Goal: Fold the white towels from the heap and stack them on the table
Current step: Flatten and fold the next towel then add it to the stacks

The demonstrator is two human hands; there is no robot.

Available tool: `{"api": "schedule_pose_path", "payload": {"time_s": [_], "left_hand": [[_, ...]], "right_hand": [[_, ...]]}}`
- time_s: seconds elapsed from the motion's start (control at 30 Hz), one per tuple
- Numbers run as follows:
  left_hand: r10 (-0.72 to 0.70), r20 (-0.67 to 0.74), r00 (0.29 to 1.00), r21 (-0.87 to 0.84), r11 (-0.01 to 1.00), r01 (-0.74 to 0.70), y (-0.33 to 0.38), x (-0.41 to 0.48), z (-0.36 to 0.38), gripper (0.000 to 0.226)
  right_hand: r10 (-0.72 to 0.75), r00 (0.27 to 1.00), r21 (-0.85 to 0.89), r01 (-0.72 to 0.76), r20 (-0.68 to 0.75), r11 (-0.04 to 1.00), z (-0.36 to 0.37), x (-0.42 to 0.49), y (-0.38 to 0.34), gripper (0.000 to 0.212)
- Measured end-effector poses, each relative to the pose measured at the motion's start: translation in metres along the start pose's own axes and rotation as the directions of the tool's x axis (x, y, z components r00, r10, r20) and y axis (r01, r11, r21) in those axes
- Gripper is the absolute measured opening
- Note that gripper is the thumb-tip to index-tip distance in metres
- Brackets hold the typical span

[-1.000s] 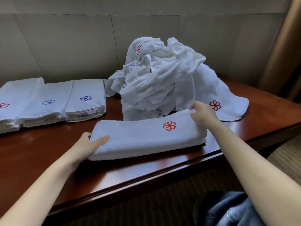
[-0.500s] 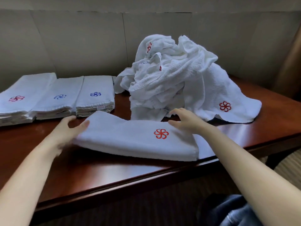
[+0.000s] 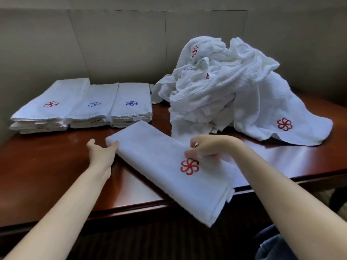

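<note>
Between the two hands on the dark wood surface (image 3: 47, 166): one folded towel (image 3: 169, 169), white, red pinwheel logo (image 3: 189, 166) up, lying diagonally with its near corner hanging past the surface edge. Left hand (image 3: 102, 155): fingers extended, relaxed, tips touching the towel's far-left end, thumb out to the side, nothing gripped. Right hand (image 3: 208, 147): fingers curled down onto the towel top just beyond the logo; looks like a pinch of the top layer, but can't tell for sure whether cloth is actually caught. Beyond the right fingers: heap (image 3: 225, 87) of unfolded white towels, one spread out to the right showing a red logo. Beyond the left fingers: three stacks of folded towels (image 3: 84, 107) side by side against the wall, leftmost with a red logo, the other two blue.
</note>
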State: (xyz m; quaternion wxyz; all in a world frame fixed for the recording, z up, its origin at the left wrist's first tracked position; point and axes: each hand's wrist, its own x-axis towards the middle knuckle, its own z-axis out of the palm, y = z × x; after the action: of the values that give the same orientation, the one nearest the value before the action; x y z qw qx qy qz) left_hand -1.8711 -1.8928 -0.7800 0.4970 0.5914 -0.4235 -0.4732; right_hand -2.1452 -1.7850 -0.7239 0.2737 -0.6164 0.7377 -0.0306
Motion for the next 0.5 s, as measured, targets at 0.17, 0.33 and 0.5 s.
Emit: {"api": "schedule_pose_path", "payload": {"time_s": [0.17, 0.33, 0.5], "left_hand": [[0.084, 0.116, 0.99, 0.034, 0.996, -0.088, 0.001, -0.012, 0.006, 0.068], [-0.033, 0.439, 0.898, 0.057, 0.998, 0.009, 0.007, -0.025, 0.001, 0.068], [0.001, 0.481, 0.877, 0.016, 1.0, -0.01, 0.011, -0.027, -0.006, 0.063]], "right_hand": [[-0.068, 0.996, 0.285, 0.08, -0.049, 0.955, 0.015, 0.004, -0.023, 0.034], [-0.095, 0.994, 0.537, 0.112, -0.059, 0.836, 0.024, 0.013, -0.037, 0.03], [-0.218, 0.976, 0.822, 0.133, -0.011, 0.554, 0.031, 0.026, -0.035, 0.027]]}}
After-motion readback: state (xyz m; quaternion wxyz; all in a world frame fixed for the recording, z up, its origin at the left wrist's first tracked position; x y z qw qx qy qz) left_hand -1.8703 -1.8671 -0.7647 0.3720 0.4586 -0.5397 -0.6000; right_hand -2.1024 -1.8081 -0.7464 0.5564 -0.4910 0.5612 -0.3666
